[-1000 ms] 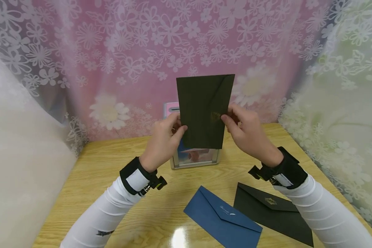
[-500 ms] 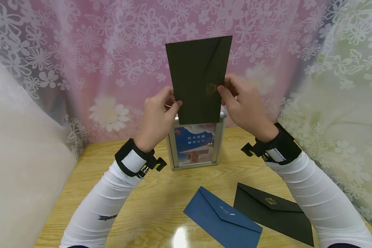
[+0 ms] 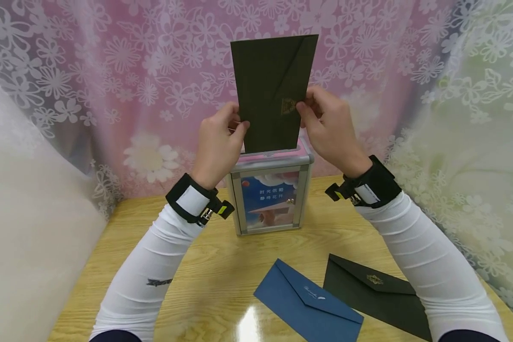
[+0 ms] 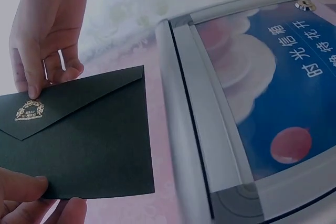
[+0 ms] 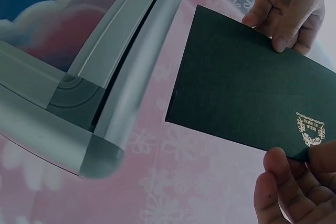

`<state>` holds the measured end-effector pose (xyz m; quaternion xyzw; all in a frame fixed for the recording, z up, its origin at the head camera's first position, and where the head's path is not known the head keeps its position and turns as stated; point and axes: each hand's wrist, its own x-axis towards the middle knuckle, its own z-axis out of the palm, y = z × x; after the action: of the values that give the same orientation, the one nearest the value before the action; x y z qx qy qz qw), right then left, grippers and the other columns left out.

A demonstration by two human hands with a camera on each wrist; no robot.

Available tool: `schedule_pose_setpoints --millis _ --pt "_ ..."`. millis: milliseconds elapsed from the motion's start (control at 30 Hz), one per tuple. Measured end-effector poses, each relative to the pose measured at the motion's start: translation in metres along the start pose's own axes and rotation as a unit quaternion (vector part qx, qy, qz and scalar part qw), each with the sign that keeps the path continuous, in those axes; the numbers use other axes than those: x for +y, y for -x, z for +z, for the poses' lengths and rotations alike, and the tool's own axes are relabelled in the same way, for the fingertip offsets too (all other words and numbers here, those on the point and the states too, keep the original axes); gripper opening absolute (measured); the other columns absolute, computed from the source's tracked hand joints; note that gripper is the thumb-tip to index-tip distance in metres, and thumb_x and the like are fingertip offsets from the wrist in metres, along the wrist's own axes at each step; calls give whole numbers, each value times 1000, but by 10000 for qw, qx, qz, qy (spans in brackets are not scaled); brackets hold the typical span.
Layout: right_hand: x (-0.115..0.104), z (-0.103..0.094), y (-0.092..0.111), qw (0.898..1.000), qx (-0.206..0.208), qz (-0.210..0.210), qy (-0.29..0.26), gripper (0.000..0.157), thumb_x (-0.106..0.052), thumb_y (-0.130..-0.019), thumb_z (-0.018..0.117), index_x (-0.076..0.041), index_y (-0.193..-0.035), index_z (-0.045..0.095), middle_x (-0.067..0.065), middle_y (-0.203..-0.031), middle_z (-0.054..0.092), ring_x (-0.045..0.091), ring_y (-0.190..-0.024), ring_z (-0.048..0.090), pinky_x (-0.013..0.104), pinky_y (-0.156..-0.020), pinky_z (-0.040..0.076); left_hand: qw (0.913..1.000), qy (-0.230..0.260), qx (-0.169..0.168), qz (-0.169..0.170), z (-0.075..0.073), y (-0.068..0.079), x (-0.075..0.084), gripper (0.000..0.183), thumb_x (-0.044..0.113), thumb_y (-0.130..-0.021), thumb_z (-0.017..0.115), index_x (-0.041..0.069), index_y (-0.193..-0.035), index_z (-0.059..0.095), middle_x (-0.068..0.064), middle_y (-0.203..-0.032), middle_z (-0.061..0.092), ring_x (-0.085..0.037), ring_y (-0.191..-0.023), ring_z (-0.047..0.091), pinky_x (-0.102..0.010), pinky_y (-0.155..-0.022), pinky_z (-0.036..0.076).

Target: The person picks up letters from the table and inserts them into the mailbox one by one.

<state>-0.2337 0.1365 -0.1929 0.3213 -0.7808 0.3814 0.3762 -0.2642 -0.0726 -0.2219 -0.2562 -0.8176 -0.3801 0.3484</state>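
Note:
A dark green envelope [image 3: 273, 80] with a gold emblem stands upright, its short lower edge right above the top of a metal-framed letter box [image 3: 269, 194]. My left hand [image 3: 220, 142] pinches its left edge between thumb and fingers. On the opposite edge, beside the emblem, my right hand [image 3: 331, 128] pinches it too. In the left wrist view the envelope [image 4: 94, 145] shows a gap between its end and the box frame [image 4: 184, 124]. The right wrist view also has the envelope [image 5: 236, 82] apart from the box's rounded corner [image 5: 105, 156].
A blue envelope [image 3: 303, 304] and another dark green envelope [image 3: 367, 299] lie on the wooden table [image 3: 205, 289], nearer the person and to the right. Behind the box hangs a pink floral curtain [image 3: 175, 71]. Pale sheeting [image 3: 34, 190] borders the left side.
Both hands have raised the dark green envelope from in front of the box to above its top, uncovering the box's front. The envelopes on the table stay put.

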Motion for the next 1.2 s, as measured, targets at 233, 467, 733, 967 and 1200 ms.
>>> schedule_pose_setpoints --millis 233,467,733,967,1200 --pt "18 12 -1 9999 -64 117 -101 13 7 -93 53 11 -103 59 19 -73 56 14 -63 48 30 -62 43 9993 -103 -222 -294 6 -1 -12 14 9 -92 61 8 -106 62 -3 -88 66 -6 -80 60 -28 -71 53" --pt "67 29 5 9993 -294 228 -102 13 -7 -97 54 0 -105 61 9 -76 59 10 -68 49 31 -62 43 9977 -169 -420 -501 11 3 -23 14 9 -93 59 9 -107 61 -3 -90 67 -8 -82 60 -30 -69 54" --pt "77 38 19 9961 -658 582 101 11 -14 -96 57 -5 -99 63 6 -81 60 15 -70 47 33 -59 37 9978 23 -346 -565 11 9 -31 25 12 -94 58 9 -119 56 -4 -99 66 -7 -82 59 -30 -75 53" --pt "84 48 27 9901 -978 958 320 12 -16 -95 58 -6 -91 62 5 -81 54 21 -75 42 35 -62 33 9956 462 776 251 7 3 -29 56 0 -92 54 14 -142 33 -11 -109 56 -13 -80 57 -32 -71 54" --pt "88 55 34 9901 -985 702 718 13 -13 -91 62 -7 -81 65 5 -78 60 23 -83 40 39 -68 32 9942 198 887 580 8 3 -29 41 0 -94 53 11 -133 49 -10 -99 59 -14 -80 54 -33 -69 52"
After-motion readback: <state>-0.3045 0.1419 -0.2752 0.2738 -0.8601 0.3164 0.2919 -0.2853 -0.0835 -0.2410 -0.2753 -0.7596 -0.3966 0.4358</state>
